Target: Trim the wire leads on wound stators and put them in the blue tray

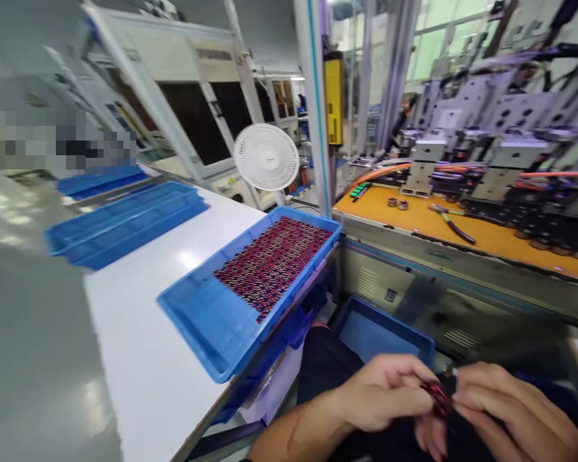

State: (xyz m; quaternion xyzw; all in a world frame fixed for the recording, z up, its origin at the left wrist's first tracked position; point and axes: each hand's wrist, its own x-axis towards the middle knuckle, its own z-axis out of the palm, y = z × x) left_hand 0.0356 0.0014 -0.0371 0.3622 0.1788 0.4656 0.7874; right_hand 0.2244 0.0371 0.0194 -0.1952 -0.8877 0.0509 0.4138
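Low at the right of the head view, my left hand (385,393) pinches a small shiny dark-red part (437,396) between thumb and fingers. My right hand (510,407) comes from the other side, its fingers pressed together at that same part; what they grip is blurred. A tiny metal piece (449,372) shows between the two hands. To the left of them, a blue tray (197,330) stands on the white table, with tightly packed rows of small red and dark parts (274,266) filling its far portion.
More blue trays (125,218) rest on the white table (125,333). A white fan (266,157) stands behind. Pliers (453,224) and two small round metal parts (397,203) lie on the machine's orange bench (385,208). Below it sits a blue bin (385,337), close to my knees.
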